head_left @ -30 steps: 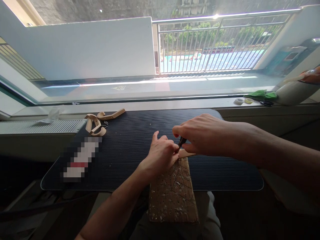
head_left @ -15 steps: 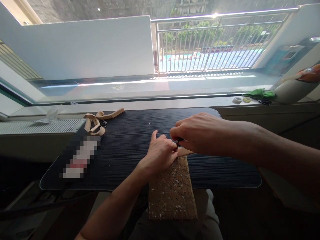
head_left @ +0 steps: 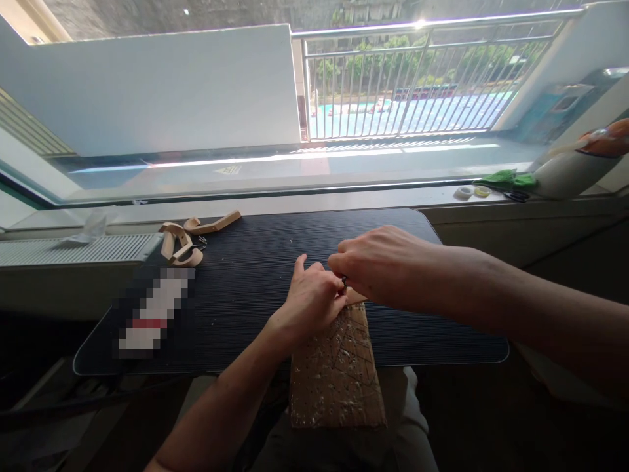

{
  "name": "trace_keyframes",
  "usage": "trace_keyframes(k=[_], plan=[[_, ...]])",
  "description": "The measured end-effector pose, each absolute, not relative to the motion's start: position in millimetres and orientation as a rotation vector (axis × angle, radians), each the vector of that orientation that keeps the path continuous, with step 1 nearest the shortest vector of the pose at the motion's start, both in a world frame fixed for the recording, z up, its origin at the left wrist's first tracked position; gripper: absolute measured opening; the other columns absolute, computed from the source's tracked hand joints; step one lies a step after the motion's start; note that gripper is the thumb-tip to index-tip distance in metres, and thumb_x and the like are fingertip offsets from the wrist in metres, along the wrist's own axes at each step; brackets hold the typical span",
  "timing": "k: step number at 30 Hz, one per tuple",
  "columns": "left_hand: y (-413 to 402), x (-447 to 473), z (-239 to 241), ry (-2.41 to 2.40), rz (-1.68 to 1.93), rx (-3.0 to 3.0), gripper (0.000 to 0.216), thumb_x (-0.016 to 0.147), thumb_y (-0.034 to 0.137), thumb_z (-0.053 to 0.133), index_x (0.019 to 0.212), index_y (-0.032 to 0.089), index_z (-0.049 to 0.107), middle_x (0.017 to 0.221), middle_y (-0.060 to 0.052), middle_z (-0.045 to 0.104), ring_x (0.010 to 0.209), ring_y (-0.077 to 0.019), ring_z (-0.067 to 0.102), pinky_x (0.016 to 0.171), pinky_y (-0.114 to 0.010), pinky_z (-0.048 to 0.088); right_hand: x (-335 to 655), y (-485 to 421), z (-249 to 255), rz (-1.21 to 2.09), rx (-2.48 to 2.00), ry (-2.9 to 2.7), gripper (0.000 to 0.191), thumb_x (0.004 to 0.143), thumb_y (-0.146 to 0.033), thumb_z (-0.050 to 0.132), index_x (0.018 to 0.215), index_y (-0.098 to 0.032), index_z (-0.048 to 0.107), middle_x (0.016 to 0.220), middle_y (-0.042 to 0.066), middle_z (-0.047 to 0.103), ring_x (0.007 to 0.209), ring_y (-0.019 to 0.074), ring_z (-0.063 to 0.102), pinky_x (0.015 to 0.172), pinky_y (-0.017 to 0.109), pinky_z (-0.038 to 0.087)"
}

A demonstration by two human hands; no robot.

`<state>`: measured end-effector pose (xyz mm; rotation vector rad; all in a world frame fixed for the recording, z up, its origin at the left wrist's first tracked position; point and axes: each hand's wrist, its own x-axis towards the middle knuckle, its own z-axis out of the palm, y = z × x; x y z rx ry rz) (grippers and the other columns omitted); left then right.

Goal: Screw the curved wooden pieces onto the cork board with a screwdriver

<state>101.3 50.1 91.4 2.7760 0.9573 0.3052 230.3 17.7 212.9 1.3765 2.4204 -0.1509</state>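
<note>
Looks mid-job to me. The right hand (head_left: 377, 261) has its fingers curled tight around a dark tool (head_left: 344, 281), and only a sliver of it shows. The left hand (head_left: 313, 296) has its fingers clamped on a pale wooden strip (head_left: 356, 296), which pokes out toward 3 o'clock between the hands, at the 12 o'clock end of a scuffed cardboard pad (head_left: 337, 377). The pad overhangs the bench (head_left: 255, 275) edge toward 6 o'clock.

So one piece is being worked and not done yet, I'd say — the tip of the tool is hidden, so I can't tell how deep in it is. Over at 10 o'clock there's a pile of bent wooden pieces (head_left: 189, 259) with loose screws (head_left: 202, 241) beside them, neither hand on any of it. Whether those are finished or waiting, no idea — but those screws clearly aren't in anything.
</note>
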Motion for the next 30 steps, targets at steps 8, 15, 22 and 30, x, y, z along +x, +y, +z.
trace_keyframes(k=[8, 15, 22, 30], plan=[[50, 102, 90, 0.943, 0.292, 2.759, 0.024, 0.083, 0.033, 0.050, 0.069, 0.023, 0.066, 0.073, -0.001, 0.068, 0.089, -0.0207, 0.056, 0.103, -0.057, 0.014, 234, 17, 216, -0.072, 1.473, 2.376, 0.015, 0.080, -0.022, 0.055, 0.091, -0.014, 0.062, 0.073, 0.007, 0.065, 0.069, 0.0174, 0.061, 0.054, 0.024, 0.031], [49, 102, 96, 0.962, 0.271, 2.764, 0.023, 0.083, 0.030, 0.049, 0.070, 0.021, 0.066, 0.076, -0.003, 0.068, 0.091, -0.0216, 0.057, 0.102, -0.054, 0.021, 230, 20, 213, -0.157, 1.367, 2.504, 0.010, 0.077, -0.011, 0.053, 0.076, -0.014, 0.063, 0.070, 0.005, 0.063, 0.065, 0.0138, 0.058, 0.051, 0.024, 0.027], [49, 100, 92, 0.946, 0.309, 2.771, 0.022, 0.081, 0.031, 0.052, 0.066, 0.021, 0.065, 0.072, -0.002, 0.067, 0.088, -0.0221, 0.056, 0.101, -0.057, 0.019, 238, 16, 203, -0.129, 1.413, 2.516, 0.012, 0.080, -0.014, 0.051, 0.076, -0.015, 0.062, 0.065, 0.005, 0.063, 0.061, 0.0150, 0.059, 0.051, 0.024, 0.027], [48, 101, 95, 0.934, 0.310, 2.755, 0.024, 0.082, 0.031, 0.051, 0.063, 0.021, 0.062, 0.069, 0.000, 0.065, 0.087, -0.0215, 0.056, 0.101, -0.059, 0.018, 241, 13, 199, -0.076, 1.403, 2.561, 0.011, 0.083, -0.019, 0.051, 0.085, -0.014, 0.060, 0.066, 0.005, 0.064, 0.062, 0.0164, 0.060, 0.048, 0.024, 0.024]])
